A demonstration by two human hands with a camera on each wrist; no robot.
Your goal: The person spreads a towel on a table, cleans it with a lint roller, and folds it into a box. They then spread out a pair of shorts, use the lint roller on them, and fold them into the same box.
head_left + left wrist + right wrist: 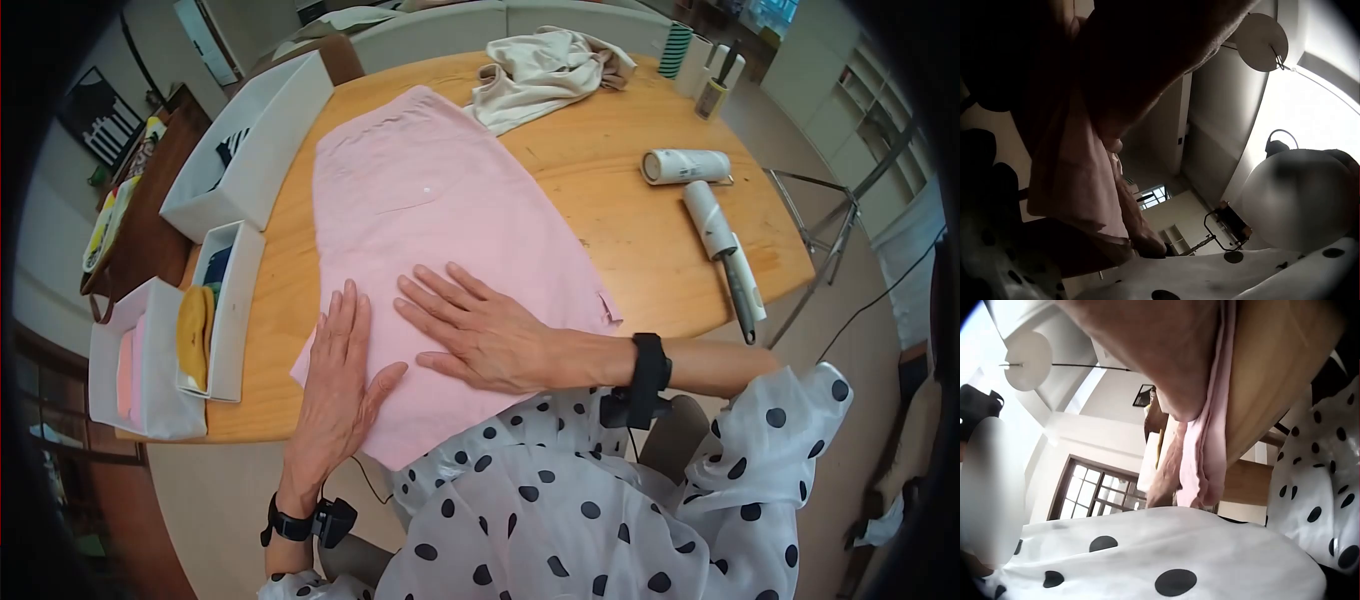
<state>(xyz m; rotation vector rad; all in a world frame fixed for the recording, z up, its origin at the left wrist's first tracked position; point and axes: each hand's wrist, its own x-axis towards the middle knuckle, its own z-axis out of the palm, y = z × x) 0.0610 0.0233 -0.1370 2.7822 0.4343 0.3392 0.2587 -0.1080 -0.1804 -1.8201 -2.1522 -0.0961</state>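
A pink garment with a gathered waistband at its far end and a pocket line lies spread flat on the wooden table. Its near end hangs over the table edge toward the lap. My left hand lies flat on its near left part, fingers straight and pointing away, thumb out to the side. Across its middle rests my right hand, palm down with fingers extended to the left. In the right wrist view, the pink cloth drapes down past the table edge beneath the hand.
At the left stand a long white bin, a narrow box with folded clothes and a smaller box with pink items. Crumpled cream cloth lies at the back. Lint rollers and upright containers are on the right.
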